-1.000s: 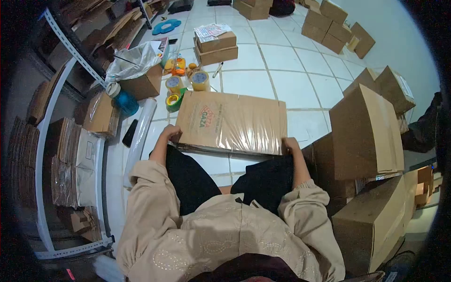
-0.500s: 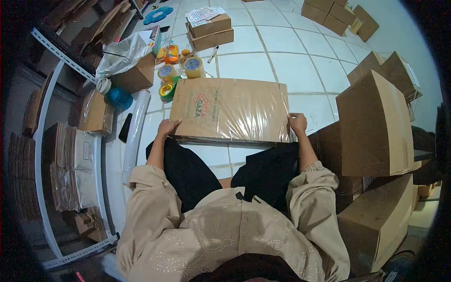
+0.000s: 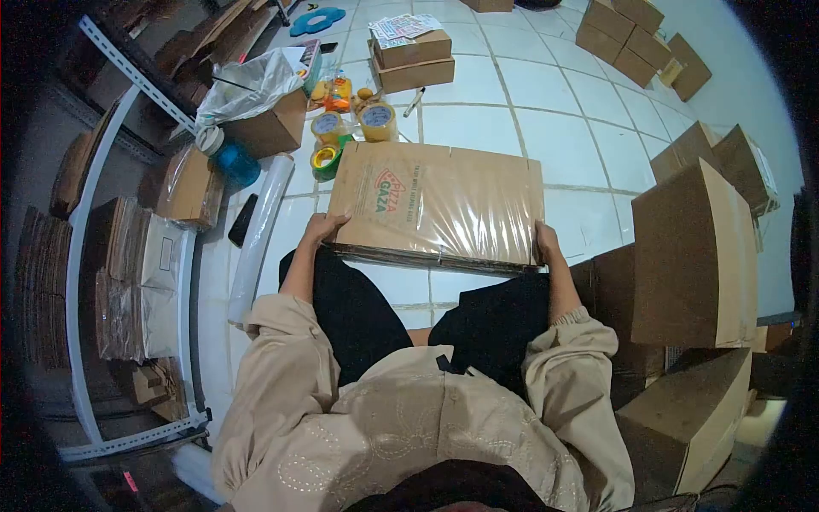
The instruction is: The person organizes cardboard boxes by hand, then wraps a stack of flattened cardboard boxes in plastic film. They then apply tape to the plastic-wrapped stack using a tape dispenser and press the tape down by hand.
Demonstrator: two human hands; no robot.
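Observation:
A flat stack of cardboard pizza boxes point(image 3: 461, 200), wrapped in shiny clear plastic and printed "PIZZA GAZA", lies in front of my knees. My left hand point(image 3: 325, 229) grips its near left corner, thumb on top and fingers beneath or behind the edge. At the near right corner, my right hand point(image 3: 547, 244) is closed around the side, with most of its fingers hidden. The layered near edge of the stack shows between my hands. Just past the far left corner sit a green tape roll point(image 3: 325, 160) and two wide tape rolls, one of them a clear tape roll point(image 3: 376, 122).
A white metal shelf point(image 3: 101, 145) with cardboard stacks stands on my left. Near it are a blue bottle point(image 3: 235, 164), a black phone point(image 3: 243, 219) and a plastic film roll point(image 3: 262, 235). Large cardboard boxes point(image 3: 691, 256) crowd my right. Small boxes point(image 3: 415, 75) and a marker point(image 3: 415, 101) lie ahead.
The view has shifted, so most things appear farther right. The wrapped stack is turned slightly and its near edge shows more. My right hand sits lower along its side. Both hands keep their hold.

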